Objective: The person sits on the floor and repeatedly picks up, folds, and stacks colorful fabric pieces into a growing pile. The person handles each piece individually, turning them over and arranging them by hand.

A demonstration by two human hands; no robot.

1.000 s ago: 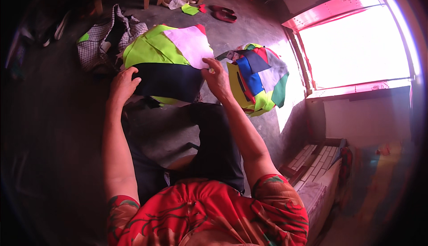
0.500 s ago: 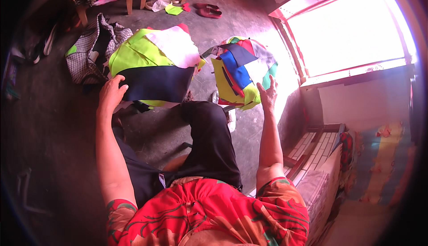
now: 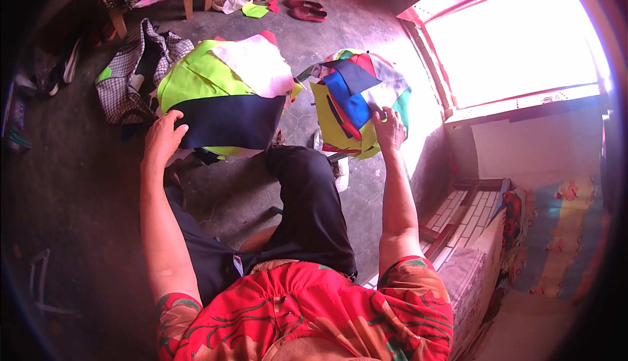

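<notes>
Two heaps of cloth pieces stand before me. The left heap shows a large yellow-green piece, a pale pink piece and a dark navy cloth piece along its near side. My left hand is closed at the navy piece's left edge, thumb on top. The right heap mixes yellow-green, blue, red, grey and green pieces. On its right side my right hand touches the cloth with bent fingers that stand apart, near a light grey piece. Its fingertips partly cover what lies under them.
A checked bag lies open on the floor left of the left heap. Shoes and small cloth scraps lie by a cloth-covered wooden piece of furniture at the back. At right are a bright opening and a slatted bench.
My right hand has come from the right heap's near right edge onto its cloth, its fingers bending down. My left hand stays at the navy piece.
</notes>
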